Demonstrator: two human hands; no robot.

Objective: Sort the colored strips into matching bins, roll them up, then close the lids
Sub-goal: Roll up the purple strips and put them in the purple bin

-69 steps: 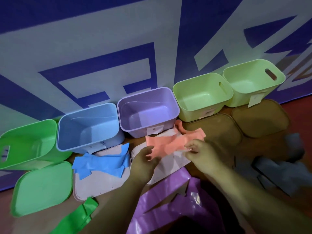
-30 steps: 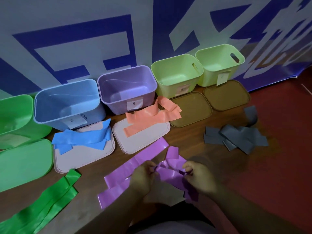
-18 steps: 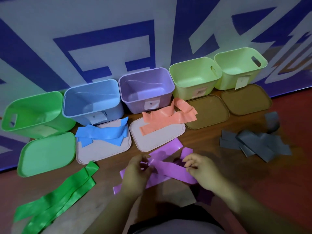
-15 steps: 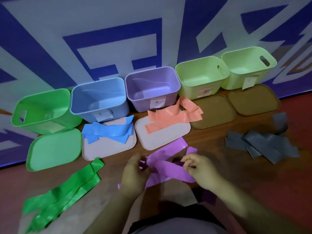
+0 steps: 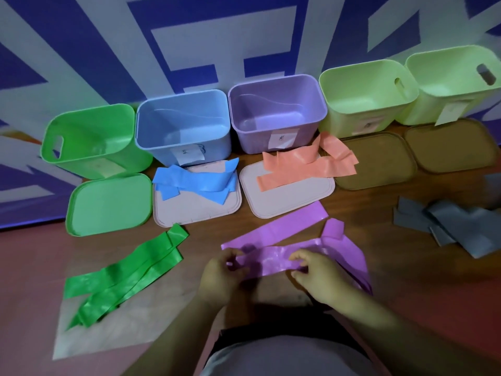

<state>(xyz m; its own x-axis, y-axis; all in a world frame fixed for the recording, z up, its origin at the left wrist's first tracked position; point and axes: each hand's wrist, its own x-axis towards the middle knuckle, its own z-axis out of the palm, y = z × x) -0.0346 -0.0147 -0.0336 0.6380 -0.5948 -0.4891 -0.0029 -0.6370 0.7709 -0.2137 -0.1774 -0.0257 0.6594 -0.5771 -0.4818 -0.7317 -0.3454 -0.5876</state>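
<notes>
A purple strip is stretched flat between my hands on the floor. My left hand pinches its left end and my right hand pinches it further right. More purple strips lie just beyond. Behind stand open bins: green, blue, purple and two pale green ones. Blue strips lie on a white lid. Orange strips lie on another white lid. Green strips sit at the left, grey strips at the right.
A green lid lies before the green bin. Two brown lids lie before the pale green bins. A blue-and-white banner rises behind the bins. My lap fills the bottom edge.
My hands left the orange strips on the white lid and moved down to the purple strips. They have since pulled one purple strip out flat between them.
</notes>
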